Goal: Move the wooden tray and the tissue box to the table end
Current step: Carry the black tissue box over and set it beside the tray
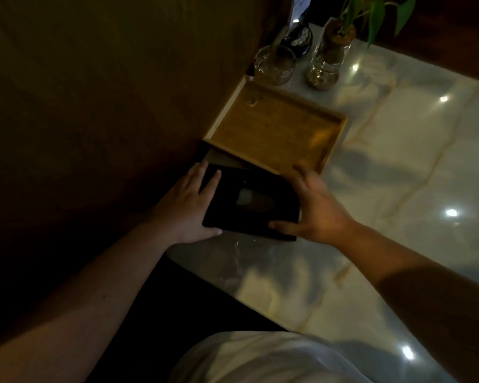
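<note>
I had both hands on the black tissue box [250, 204], which lay flat on the marble table [398, 167] near the centre of the frame, close to the table's left edge. My left hand [187, 207] pressed against its left side, fingers [205, 183] spread apart over the top and thumb along the near edge. My right hand [315, 210] gripped the right side, thumb on the near edge, fingers curled round the far corner. The wooden tray [274, 131] sat just beyond the box, touching it or nearly so, up against the brown wall. Further back, in the upper part of the frame, stood a glass ashtray [274, 66] and a glass vase [328, 59] holding a green plant [376, 15].
</note>
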